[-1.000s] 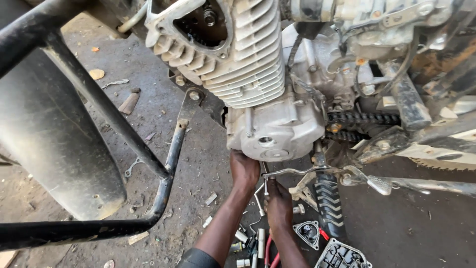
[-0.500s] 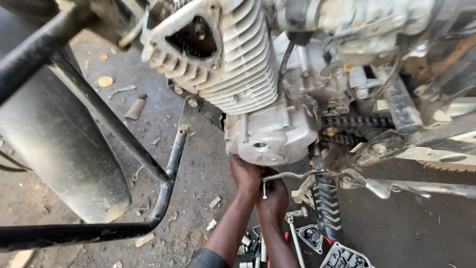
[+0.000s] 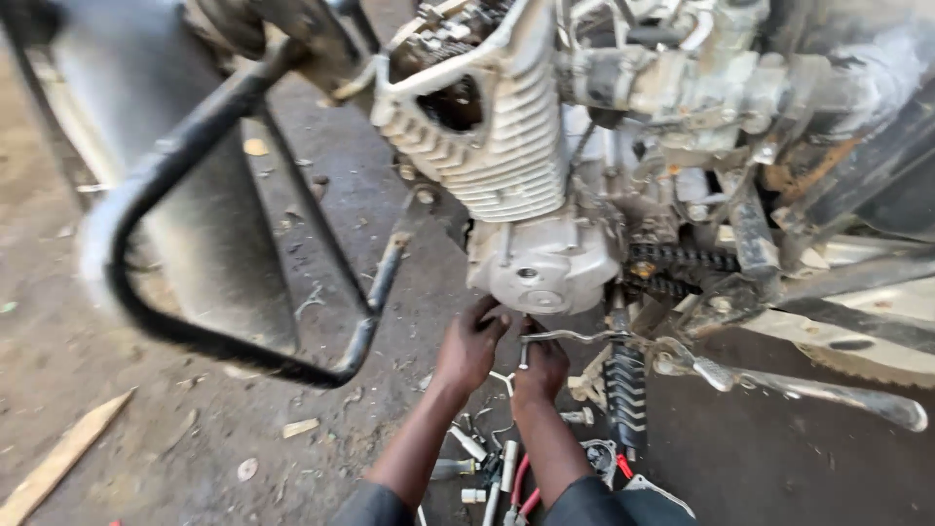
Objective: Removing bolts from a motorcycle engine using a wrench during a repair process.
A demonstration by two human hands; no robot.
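Two hands work just under the pale engine case [image 3: 542, 265]: the left hand [image 3: 469, 343] presses curled fingers against its underside, holding nothing I can make out, and the right hand [image 3: 542, 368], beside it, grips a thin metal rod [image 3: 570, 336] running toward the footpeg [image 3: 624, 390]. A slip could likely drop the rod among the loose tools [image 3: 492, 468] below the case, and motion blur and the case itself hide the fingertips and whatever fastener they touch

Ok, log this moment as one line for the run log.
left hand: under engine case | right hand: on metal lever | footpeg beside | tools on ground
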